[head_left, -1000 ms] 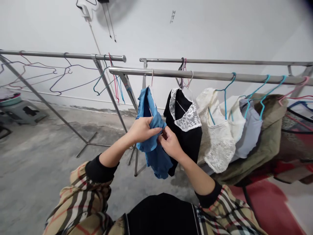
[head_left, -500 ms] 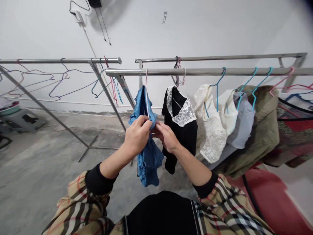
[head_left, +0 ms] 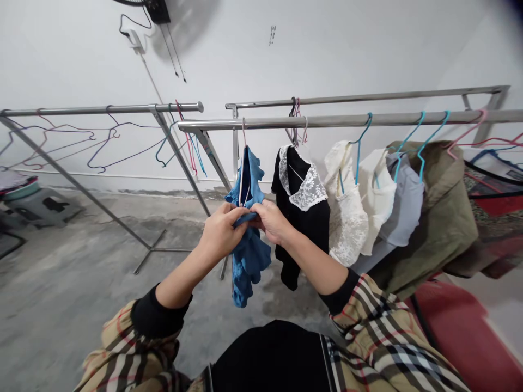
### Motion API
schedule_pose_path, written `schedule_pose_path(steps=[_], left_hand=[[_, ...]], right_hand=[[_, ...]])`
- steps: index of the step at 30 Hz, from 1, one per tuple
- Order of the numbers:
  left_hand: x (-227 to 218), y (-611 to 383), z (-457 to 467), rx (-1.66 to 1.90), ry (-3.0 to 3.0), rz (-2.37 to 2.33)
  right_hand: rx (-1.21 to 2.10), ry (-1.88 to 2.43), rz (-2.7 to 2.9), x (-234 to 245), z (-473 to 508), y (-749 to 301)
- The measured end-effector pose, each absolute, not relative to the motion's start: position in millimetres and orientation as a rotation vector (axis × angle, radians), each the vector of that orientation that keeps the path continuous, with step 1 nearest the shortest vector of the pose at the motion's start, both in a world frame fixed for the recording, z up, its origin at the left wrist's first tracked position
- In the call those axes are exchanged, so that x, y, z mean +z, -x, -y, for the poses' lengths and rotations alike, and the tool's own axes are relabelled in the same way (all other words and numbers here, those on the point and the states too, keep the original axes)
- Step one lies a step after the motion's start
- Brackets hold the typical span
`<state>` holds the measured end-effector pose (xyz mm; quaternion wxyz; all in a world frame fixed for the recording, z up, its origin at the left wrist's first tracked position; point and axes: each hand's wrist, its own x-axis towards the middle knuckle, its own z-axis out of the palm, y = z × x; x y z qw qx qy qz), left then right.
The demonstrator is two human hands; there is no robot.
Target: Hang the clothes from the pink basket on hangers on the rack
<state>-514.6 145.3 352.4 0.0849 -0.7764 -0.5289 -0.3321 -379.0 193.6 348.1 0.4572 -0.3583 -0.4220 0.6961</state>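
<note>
Pinching the blue garment (head_left: 250,256) with our left hand (head_left: 220,230) and right hand (head_left: 273,221), we see its pale hanger (head_left: 241,182) hooked upon the metal rail (head_left: 335,121)

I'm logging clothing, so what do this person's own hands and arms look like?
The left hand and right hand are bare: no gloves, and no watch or ring shows. The forearms are uncovered up to black cuffs. Above those are loose tan sleeves, plaid in black, white and red.

Blue garment (head_left: 251,256), tan plaid sleeves (head_left: 378,321)
</note>
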Motion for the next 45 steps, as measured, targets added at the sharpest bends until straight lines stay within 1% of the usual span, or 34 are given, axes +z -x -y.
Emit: schedule_pose_path(steps=[3, 5, 8, 11, 18, 20, 22, 24, 28, 29, 31, 34, 39, 42, 45], left_hand=[[357, 517, -146, -1.050, 2.434, 1.631], [358, 518, -146, -1.210, 2.547, 1.607], [355, 519, -149, -1.624, 2.699, 1.632], [350, 523, -156, -2.016, 2.641, 1.769], [348, 527, -171, -2.178, 2.746, 1.981], [349, 527, -172, -2.192, 2.774, 1.988], [348, 527, -173, -2.088, 2.770, 1.984], [346, 525, -172, -1.826, 2.675, 1.983], [338, 516, -166, -1.169, 2.329, 1.942], [335, 513, -165, -1.069, 2.268, 1.910], [329, 509, -163, -0.983, 2.208, 1.831], [328, 507, -164, -1.028, 2.306, 1.760], [346, 516, -172, -1.221, 2.698, 1.581], [354, 521, -171, -1.424, 2.599, 1.569], [360, 523, -167, -1.772, 2.395, 1.572]], right_hand=[[1.720, 0.854, 1.019, 344, -195, 382], [1.710, 0.801, 1.002, 343, -197, 384], [1.704, 0.765, 0.990, 341, -198, 386], [1.730, 0.769, 0.973, 337, -198, 388], [1.693, 0.767, 0.932, 329, -200, 392], [1.710, 0.721, 0.923, 328, -200, 393], [1.730, 0.679, 0.931, 327, -199, 394], [1.751, 0.666, 0.942, 327, -198, 395], [1.751, 0.674, 1.003, 325, -197, 394], [1.739, 0.692, 1.016, 325, -197, 393], [1.725, 0.730, 1.028, 325, -198, 392], [1.696, 0.755, 1.028, 323, -202, 392], [1.682, 0.730, 1.023, 317, -206, 390], [1.731, 0.696, 1.020, 312, -207, 388], [1.669, 0.721, 1.038, 303, -208, 384]])
